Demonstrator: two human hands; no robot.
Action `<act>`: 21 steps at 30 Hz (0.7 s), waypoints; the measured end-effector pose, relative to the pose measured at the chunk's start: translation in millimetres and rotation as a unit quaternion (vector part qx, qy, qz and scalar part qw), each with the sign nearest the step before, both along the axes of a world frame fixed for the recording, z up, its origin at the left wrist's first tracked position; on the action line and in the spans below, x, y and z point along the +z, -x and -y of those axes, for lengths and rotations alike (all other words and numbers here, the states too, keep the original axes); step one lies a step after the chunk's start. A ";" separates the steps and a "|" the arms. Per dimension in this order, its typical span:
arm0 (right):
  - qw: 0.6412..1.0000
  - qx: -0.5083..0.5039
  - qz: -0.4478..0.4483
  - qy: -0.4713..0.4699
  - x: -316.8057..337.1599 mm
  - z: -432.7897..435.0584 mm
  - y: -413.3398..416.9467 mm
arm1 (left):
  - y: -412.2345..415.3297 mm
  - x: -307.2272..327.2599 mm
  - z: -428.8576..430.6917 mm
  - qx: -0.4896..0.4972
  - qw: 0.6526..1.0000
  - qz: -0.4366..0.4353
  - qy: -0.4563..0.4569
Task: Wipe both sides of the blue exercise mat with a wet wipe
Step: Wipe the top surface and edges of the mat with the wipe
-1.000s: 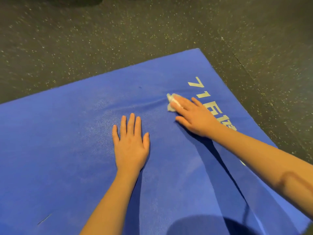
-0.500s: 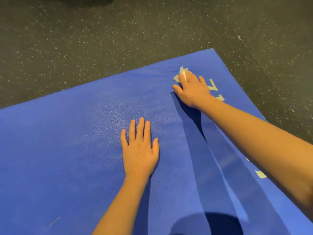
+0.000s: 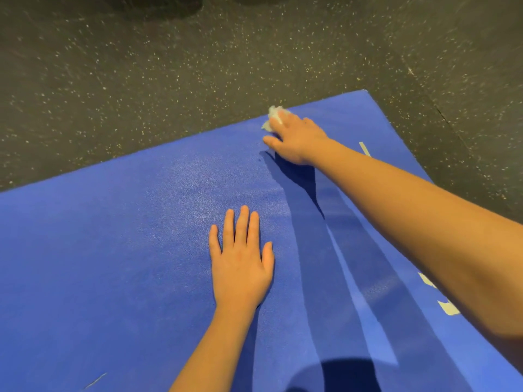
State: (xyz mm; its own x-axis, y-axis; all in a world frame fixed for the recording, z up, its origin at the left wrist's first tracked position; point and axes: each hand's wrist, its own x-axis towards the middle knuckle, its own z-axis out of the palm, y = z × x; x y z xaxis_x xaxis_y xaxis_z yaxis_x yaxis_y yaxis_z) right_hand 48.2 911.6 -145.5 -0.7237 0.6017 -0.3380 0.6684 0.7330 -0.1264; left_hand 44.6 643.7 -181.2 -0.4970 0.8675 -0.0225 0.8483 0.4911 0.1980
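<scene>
The blue exercise mat (image 3: 119,264) lies flat on the floor and fills the lower part of the view, its far corner at upper right. My right hand (image 3: 297,138) reaches out to the mat's far edge and presses a crumpled white wet wipe (image 3: 274,116) against it; the wipe sticks out beyond my fingertips at the edge. My left hand (image 3: 242,261) lies palm down on the mat's middle, fingers straight and slightly spread. Pale printed letters (image 3: 447,308) show on the mat beside my right forearm, mostly covered by it.
Dark speckled rubber floor (image 3: 169,80) surrounds the mat on the far and right sides. A seam in the floor (image 3: 441,114) runs diagonally at the right. A thin pale scratch (image 3: 94,381) marks the mat at lower left.
My right hand has slid the wipe away from me, from beside the printed letters to the mat's far edge. The left hand has stayed flat in place.
</scene>
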 end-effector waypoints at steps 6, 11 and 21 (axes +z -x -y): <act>0.994 -0.100 -0.010 -0.052 -9.7 -16.9 -37.1 | 1.1 0.0 -0.1 -0.003 1.000 0.001 -0.004; 0.996 0.007 -0.085 -0.017 -9.5 32.5 -52.6 | 1.3 -1.3 -0.8 -0.003 1.000 0.003 -0.004; 0.997 0.003 -0.071 -0.004 -4.7 102.3 -114.5 | 2.1 -1.6 0.0 -0.006 1.000 0.006 -0.010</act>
State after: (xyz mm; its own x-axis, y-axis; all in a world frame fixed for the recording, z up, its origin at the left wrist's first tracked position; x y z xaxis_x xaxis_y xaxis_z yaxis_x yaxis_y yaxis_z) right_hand 162.7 809.3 -150.3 -0.7680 0.5991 -0.2266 0.6393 0.7385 -0.2142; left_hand 42.5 643.7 -182.9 -0.4865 0.8736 -0.0101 0.8516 0.4768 0.2177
